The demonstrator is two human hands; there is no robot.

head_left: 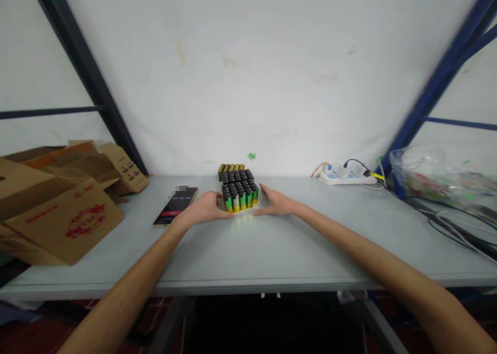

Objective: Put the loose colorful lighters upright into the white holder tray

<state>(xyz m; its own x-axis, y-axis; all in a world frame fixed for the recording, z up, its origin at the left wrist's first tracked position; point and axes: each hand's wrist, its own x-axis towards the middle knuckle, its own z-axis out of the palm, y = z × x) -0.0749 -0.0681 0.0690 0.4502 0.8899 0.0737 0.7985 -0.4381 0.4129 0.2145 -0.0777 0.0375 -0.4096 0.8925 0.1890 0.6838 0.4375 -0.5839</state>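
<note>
Many upright cylinders (239,191) with green-and-yellow bodies and black caps stand in tight rows on a low white tray (245,212) at the middle of the table. My left hand (205,207) curves around the tray's left side, thumb along the front corner. On the opposite side my right hand (277,201) grips the tray's right edge, its thumb at the front and its fingers reaching back. Just behind the black caps sits a second group of dark cylinders with yellow tops (232,167), close to the wall.
A phone (176,206) with a timer display lies left of my left hand. Cardboard boxes (66,217) fill the table's left end. A white power strip (345,175) with plugs stands by the wall; cables (452,224) and plastic bags (427,165) lie at right.
</note>
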